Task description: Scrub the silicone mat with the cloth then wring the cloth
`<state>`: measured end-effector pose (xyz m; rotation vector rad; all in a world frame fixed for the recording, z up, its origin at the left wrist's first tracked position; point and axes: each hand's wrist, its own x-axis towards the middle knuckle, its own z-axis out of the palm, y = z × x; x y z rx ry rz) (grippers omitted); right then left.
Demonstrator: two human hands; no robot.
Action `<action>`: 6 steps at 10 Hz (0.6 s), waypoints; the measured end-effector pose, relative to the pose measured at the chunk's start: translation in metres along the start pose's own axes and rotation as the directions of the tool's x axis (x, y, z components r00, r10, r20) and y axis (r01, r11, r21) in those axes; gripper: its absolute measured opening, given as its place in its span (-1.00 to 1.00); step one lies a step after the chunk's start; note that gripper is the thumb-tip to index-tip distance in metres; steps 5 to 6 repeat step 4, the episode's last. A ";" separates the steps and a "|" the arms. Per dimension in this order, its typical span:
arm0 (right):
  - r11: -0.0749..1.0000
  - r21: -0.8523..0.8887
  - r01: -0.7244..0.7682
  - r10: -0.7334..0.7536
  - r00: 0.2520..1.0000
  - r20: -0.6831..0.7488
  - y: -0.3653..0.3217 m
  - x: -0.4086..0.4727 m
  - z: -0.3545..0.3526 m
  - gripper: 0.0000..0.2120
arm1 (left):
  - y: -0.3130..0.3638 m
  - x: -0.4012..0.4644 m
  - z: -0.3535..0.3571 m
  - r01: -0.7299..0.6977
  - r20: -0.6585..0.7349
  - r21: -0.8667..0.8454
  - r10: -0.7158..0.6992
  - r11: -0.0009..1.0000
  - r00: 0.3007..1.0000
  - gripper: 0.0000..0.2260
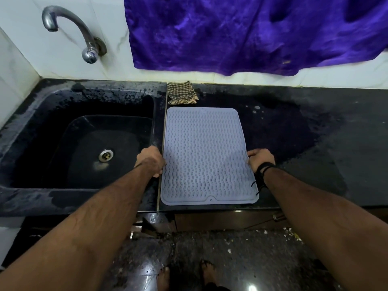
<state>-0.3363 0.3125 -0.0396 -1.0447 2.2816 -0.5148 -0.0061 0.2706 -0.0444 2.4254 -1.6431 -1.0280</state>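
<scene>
The silicone mat (204,156) lies flat on the bench, long axis running away from the person. The left hand (150,161) and right hand (261,160) grip its side edges, fingers curled. The cloth (181,92) sits crumpled just beyond the mat's far edge, toward its left corner, nearer the left hand.

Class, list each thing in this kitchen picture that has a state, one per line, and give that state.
silicone mat: flat on the counter, held at both side edges.
checked cloth: crumpled behind the mat, untouched.
left hand: grips the mat's left edge.
right hand: grips the mat's right edge.
tap: no water running.
sink: holds no dishes.
purple towel: hanging against the wall.
</scene>
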 end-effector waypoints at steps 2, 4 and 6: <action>0.986 -0.161 0.049 -0.048 0.999 0.013 -0.009 0.000 -0.003 -0.80 | 0.007 -0.010 -0.012 -0.134 0.015 0.267 0.135 0.954 0.991 -0.77; 0.836 -0.451 0.313 -0.328 0.943 0.048 -0.038 -0.006 -0.011 -0.52 | 0.043 -0.023 -0.054 -0.251 -0.055 0.341 0.286 0.906 0.957 -0.67; 0.836 -0.451 0.313 -0.328 0.943 0.048 -0.038 -0.006 -0.011 -0.52 | 0.043 -0.023 -0.054 -0.251 -0.055 0.341 0.286 0.906 0.957 -0.67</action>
